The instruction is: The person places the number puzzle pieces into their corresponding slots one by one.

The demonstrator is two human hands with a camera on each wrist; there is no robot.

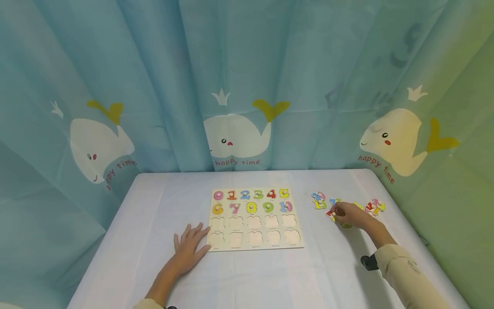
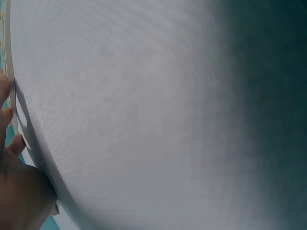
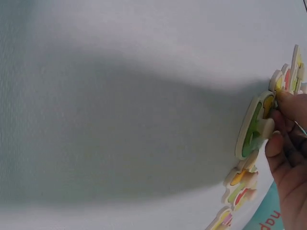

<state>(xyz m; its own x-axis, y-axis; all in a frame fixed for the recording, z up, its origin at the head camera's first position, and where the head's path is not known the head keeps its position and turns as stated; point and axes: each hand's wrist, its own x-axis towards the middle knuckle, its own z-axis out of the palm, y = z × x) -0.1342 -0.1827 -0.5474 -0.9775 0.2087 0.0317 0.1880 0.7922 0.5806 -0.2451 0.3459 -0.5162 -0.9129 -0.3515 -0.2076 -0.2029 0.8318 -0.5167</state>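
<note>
A wooden number puzzle board point(image 1: 251, 252) lies on the table, with pieces 0 to 10 set in its upper two rows and bare recesses in the lower two. My left hand point(image 1: 189, 249) rests spread at the board's left edge, its fingertips touching it; the left wrist view catches only part of that hand point(image 2: 21, 191). Right of the board, my right hand point(image 1: 349, 214) pinches a red-and-yellow number piece point(image 1: 329, 213) among the loose ones. Close by its fingers in the right wrist view is a green-and-yellow piece point(image 3: 252, 129) with a knob. The fingers partly hide the pinched piece.
More loose number pieces lie around the right hand, one group point(image 1: 319, 201) towards the board and another point(image 1: 374, 207) farther right. A white cloth point(image 1: 254, 283) covers the table. Blue-green curtains point(image 1: 239, 51) with whale prints hang behind and at both sides.
</note>
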